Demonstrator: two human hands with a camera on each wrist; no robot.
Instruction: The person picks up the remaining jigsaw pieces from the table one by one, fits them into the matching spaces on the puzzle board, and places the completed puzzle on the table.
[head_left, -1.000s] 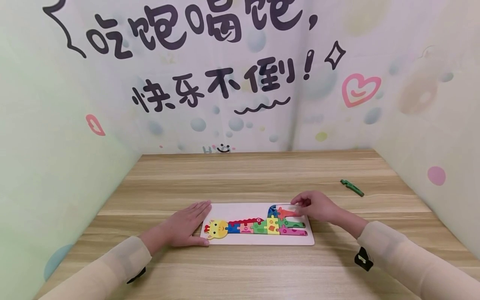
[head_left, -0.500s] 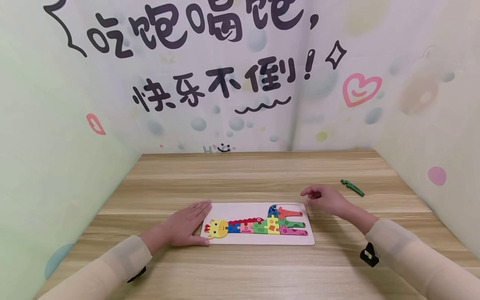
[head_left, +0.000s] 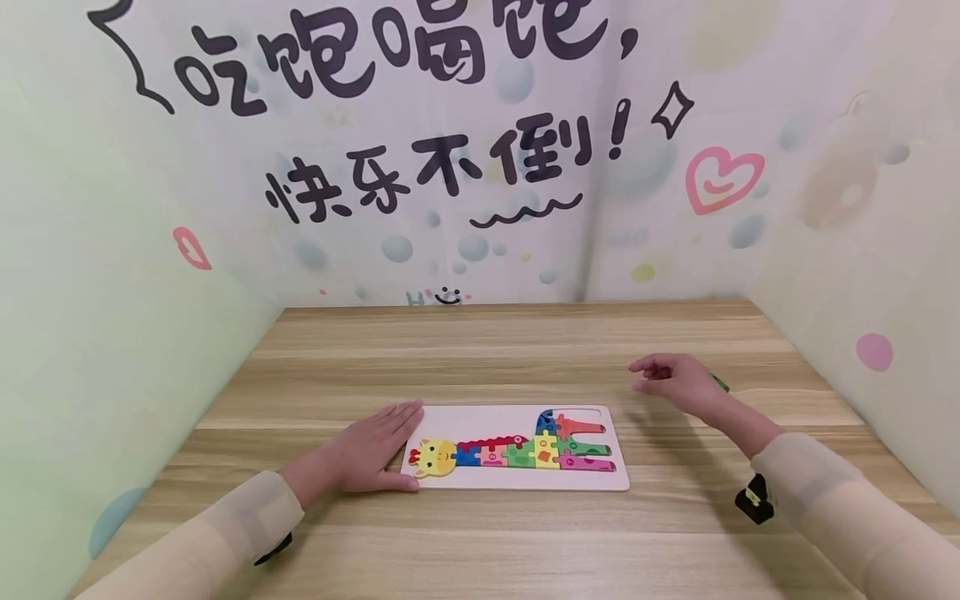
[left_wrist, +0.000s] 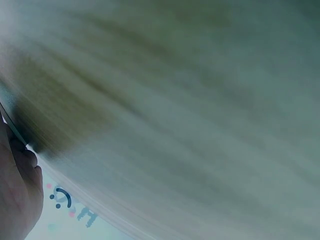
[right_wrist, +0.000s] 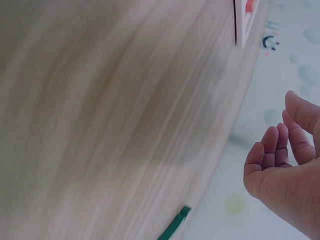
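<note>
A white puzzle board [head_left: 487,418] lies flat on the table, bearing a giraffe of coloured, numbered pieces with its yellow head [head_left: 435,458] at the left. Above the orange leg piece [head_left: 583,426], a narrow outlined slot along the top of the board holds no piece. My left hand [head_left: 378,450] rests on the board's left end, fingers straight. Beyond the board's right end, my right hand [head_left: 678,382] is in the air with fingers loosely bent and nothing held. It partly covers a green puzzle piece [right_wrist: 175,223], which lies on the table.
The wooden table [head_left: 480,542] reaches back to a printed cloth wall [head_left: 480,258] with dark lettering. Pale side walls [head_left: 847,275] stand to the left and right. A black wrist device [head_left: 754,500] shows under the right sleeve.
My right hand has left the orange leg piece and moved right and away from me, toward the green piece, covering part of it. My left hand stays where it was.
</note>
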